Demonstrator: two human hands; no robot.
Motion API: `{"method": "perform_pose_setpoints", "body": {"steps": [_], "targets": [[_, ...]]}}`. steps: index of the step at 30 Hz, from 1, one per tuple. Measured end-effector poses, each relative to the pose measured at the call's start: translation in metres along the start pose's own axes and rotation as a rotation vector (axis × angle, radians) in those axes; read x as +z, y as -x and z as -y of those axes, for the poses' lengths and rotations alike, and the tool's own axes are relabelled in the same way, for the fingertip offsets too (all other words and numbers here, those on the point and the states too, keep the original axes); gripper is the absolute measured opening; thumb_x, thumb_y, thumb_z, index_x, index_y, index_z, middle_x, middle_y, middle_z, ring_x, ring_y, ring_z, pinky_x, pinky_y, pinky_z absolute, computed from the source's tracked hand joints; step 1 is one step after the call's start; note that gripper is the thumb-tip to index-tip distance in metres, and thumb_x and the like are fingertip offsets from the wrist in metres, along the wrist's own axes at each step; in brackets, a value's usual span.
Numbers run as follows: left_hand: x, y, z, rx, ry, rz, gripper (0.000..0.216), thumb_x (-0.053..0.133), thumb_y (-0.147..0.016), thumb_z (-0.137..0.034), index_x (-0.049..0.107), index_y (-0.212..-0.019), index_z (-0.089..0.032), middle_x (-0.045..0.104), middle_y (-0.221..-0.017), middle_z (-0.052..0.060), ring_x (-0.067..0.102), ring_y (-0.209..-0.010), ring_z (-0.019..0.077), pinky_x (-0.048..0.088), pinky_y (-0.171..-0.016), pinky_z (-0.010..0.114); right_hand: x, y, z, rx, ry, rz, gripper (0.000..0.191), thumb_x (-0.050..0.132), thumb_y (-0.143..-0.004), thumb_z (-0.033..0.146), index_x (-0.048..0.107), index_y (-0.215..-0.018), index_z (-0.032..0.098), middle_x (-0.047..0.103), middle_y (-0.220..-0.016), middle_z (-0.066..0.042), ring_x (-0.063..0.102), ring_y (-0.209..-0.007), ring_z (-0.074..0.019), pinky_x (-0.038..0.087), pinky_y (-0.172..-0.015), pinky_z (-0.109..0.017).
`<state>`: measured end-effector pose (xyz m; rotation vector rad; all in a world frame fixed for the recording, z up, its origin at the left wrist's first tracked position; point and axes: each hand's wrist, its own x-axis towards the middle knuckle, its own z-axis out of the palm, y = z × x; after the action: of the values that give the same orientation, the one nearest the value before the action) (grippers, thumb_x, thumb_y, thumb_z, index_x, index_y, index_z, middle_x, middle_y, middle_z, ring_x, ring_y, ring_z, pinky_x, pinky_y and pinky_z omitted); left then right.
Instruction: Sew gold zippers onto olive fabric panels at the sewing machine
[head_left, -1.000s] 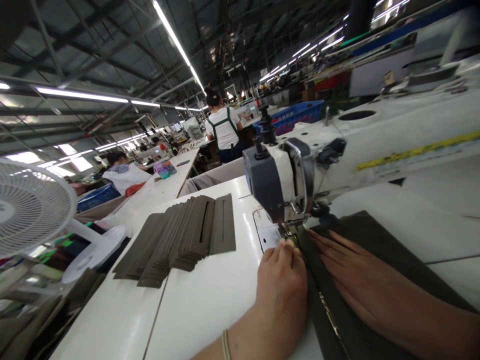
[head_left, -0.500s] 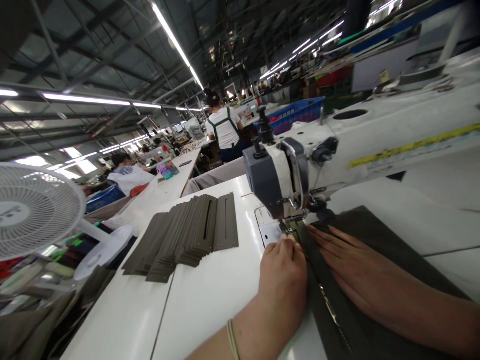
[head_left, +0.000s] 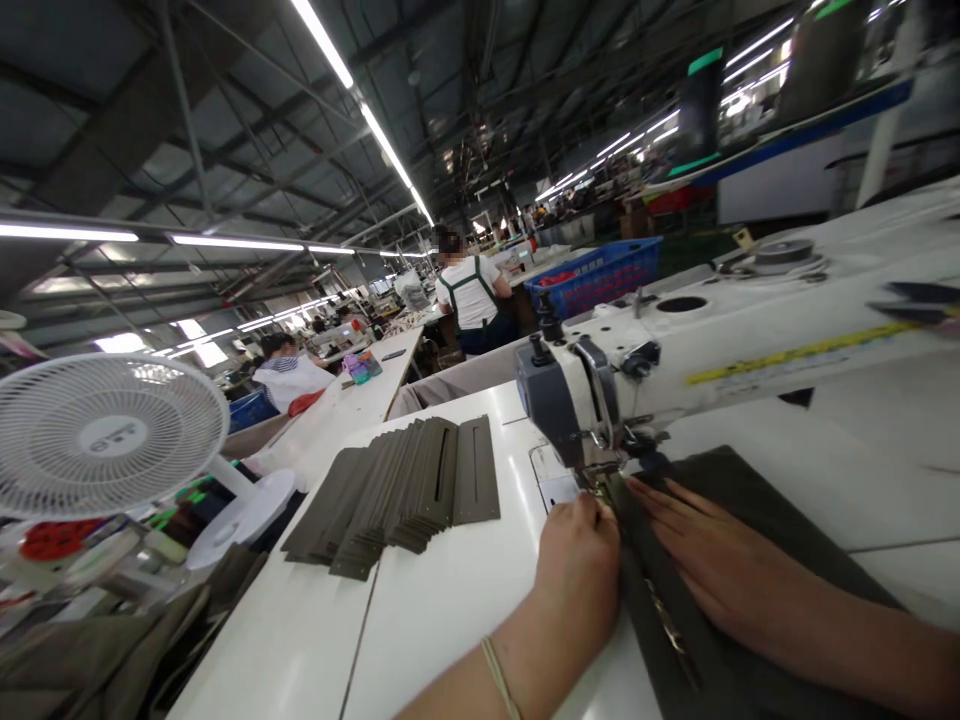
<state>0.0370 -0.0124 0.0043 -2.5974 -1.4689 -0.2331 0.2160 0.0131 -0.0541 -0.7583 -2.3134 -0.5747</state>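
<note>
A dark olive fabric piece [head_left: 780, 530] with a zipper strip [head_left: 667, 625] lies under the presser foot of a white sewing machine [head_left: 720, 340]. My left hand [head_left: 577, 570] is curled, its fingertips pinching the fabric's left edge just in front of the needle. Lying flat on the fabric to the right of the zipper, my right hand [head_left: 720, 565] has its fingers stretched toward the foot. A fanned stack of olive slotted fabric pieces [head_left: 405, 490] lies on the white table [head_left: 420, 620] to the left.
A white desk fan [head_left: 105, 435] stands at the left table edge, above loose olive cloth [head_left: 97, 650]. Behind the machine sits a blue crate [head_left: 600, 270]. Two other workers [head_left: 472, 290] sit at tables further back.
The view has tilted up and swung left, so the fan and stack sit further right in view. Both hands stay on the fabric at the needle, with no clear shift.
</note>
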Motion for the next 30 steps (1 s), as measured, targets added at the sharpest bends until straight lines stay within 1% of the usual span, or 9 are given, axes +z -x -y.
{"method": "perform_pose_setpoints", "body": {"steps": [3,6,9,11,14,18,21,27,30], "targets": [[-0.002,-0.003,0.002,-0.061,0.023,0.04,0.015,0.055,-0.089,-0.006,0.064,-0.101,-0.01,0.063,-0.101,0.013,0.064,-0.091,0.0272,0.058,-0.082,0.04,-0.01,-0.008,-0.004,0.009,-0.047,0.008,0.055,0.036,-0.089,0.01,0.047,-0.142,0.013,0.065,-0.126,-0.015,0.061,-0.118,-0.0254,0.053,-0.094,-0.046],[0.0,-0.003,0.006,-0.075,0.055,0.027,0.018,0.053,-0.088,-0.006,0.064,-0.1,-0.012,0.062,-0.101,0.012,0.064,-0.09,0.0259,0.058,-0.081,0.039,-0.038,-0.01,0.004,0.014,-0.133,0.025,0.048,0.043,-0.088,0.015,0.056,-0.134,0.013,0.068,-0.121,-0.015,0.064,-0.112,-0.0249,0.055,-0.092,-0.042],[0.002,-0.001,0.011,-0.05,0.112,-0.013,0.018,0.057,-0.086,-0.008,0.066,-0.101,-0.014,0.063,-0.103,0.011,0.065,-0.089,0.0252,0.059,-0.081,0.038,-0.069,-0.005,0.024,-0.035,-0.206,0.013,0.03,0.049,-0.088,0.022,0.067,-0.111,0.015,0.072,-0.106,-0.013,0.068,-0.094,-0.0216,0.057,-0.08,-0.032],[0.001,0.004,0.015,-0.01,0.183,-0.063,0.022,0.058,-0.086,-0.011,0.066,-0.106,-0.015,0.064,-0.107,0.011,0.066,-0.092,0.0245,0.059,-0.083,0.037,-0.079,0.001,0.039,-0.106,-0.195,-0.056,0.025,0.044,-0.091,0.017,0.069,-0.093,0.019,0.073,-0.093,-0.008,0.068,-0.083,-0.0185,0.056,-0.076,-0.029],[0.001,0.018,0.017,0.069,0.316,-0.159,0.028,0.055,-0.088,-0.012,0.067,-0.113,-0.016,0.066,-0.113,0.011,0.067,-0.101,0.023,0.058,-0.09,0.034,-0.074,0.011,0.057,-0.161,-0.086,-0.143,0.034,0.038,-0.088,0.003,0.068,-0.092,0.019,0.073,-0.089,-0.007,0.067,-0.083,-0.0194,0.055,-0.079,-0.032],[0.001,0.038,0.011,0.132,0.349,-0.262,0.026,0.056,-0.088,-0.011,0.068,-0.111,-0.017,0.07,-0.115,0.008,0.067,-0.107,0.0221,0.051,-0.103,0.039,-0.057,0.024,0.069,-0.136,0.004,-0.161,0.036,0.042,-0.08,0.0,0.068,-0.097,0.016,0.074,-0.09,-0.009,0.067,-0.086,-0.0248,0.054,-0.081,-0.04],[0.001,0.047,0.003,0.16,0.29,-0.227,0.029,0.056,-0.087,-0.009,0.065,-0.113,-0.017,0.069,-0.12,0.009,0.065,-0.112,0.0218,0.045,-0.109,0.043,-0.056,0.027,0.069,-0.145,-0.027,-0.138,0.037,0.043,-0.079,0.0,0.069,-0.099,0.016,0.074,-0.088,-0.009,0.067,-0.087,-0.0239,0.054,-0.083,-0.039],[-0.001,0.045,-0.005,0.14,0.187,-0.152,0.03,0.061,-0.085,-0.01,0.064,-0.114,-0.011,0.066,-0.125,0.013,0.063,-0.116,0.0253,0.045,-0.109,0.044,-0.068,0.024,0.064,-0.165,-0.056,-0.133,0.042,0.039,-0.077,-0.003,0.071,-0.097,0.016,0.074,-0.087,-0.008,0.067,-0.084,-0.0228,0.054,-0.078,-0.036],[-0.003,0.043,-0.006,0.163,0.144,-0.133,0.026,0.059,-0.088,-0.011,0.064,-0.113,-0.011,0.067,-0.123,0.012,0.063,-0.116,0.025,0.045,-0.11,0.045,-0.061,0.028,0.068,-0.106,-0.081,-0.152,0.041,0.039,-0.077,-0.002,0.071,-0.095,0.016,0.074,-0.087,-0.01,0.066,-0.086,-0.0242,0.054,-0.081,-0.038]]}}
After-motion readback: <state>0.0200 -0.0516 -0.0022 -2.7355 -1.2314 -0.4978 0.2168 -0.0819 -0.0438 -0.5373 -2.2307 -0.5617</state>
